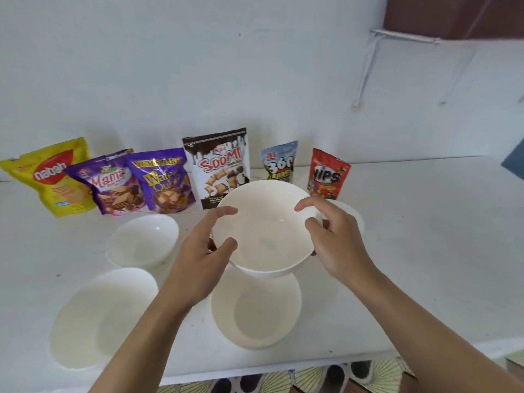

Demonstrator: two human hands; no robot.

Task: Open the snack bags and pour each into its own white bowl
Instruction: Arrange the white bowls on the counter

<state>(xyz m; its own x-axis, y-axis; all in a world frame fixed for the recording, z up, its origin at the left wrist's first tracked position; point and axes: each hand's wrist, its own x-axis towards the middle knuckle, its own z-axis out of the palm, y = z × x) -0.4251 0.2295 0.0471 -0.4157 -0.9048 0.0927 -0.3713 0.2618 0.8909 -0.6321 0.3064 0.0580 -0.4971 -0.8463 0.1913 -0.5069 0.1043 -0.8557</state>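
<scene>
Both hands hold one white bowl [266, 231] up above the white table, tilted toward me. My left hand [204, 251] grips its left rim and my right hand [331, 236] grips its right rim. Under it stands another white bowl [255, 310]. Two more white bowls sit at the left [141, 241] and near left [102, 316]. A further bowl [355, 219] peeks out behind my right hand. Several sealed snack bags stand along the wall: yellow Nabati [54, 177], purple Mama [109, 185], purple Wafer [163, 180], Soomi [217, 163], blue 360 [279, 161], red Hips [329, 174].
The white table [425, 251] runs to the wall at the back, and its front edge lies near me above a patterned floor [312, 378]. A white pipe [365, 69] runs down the wall at the right. A dark cupboard [453, 15] hangs at top right.
</scene>
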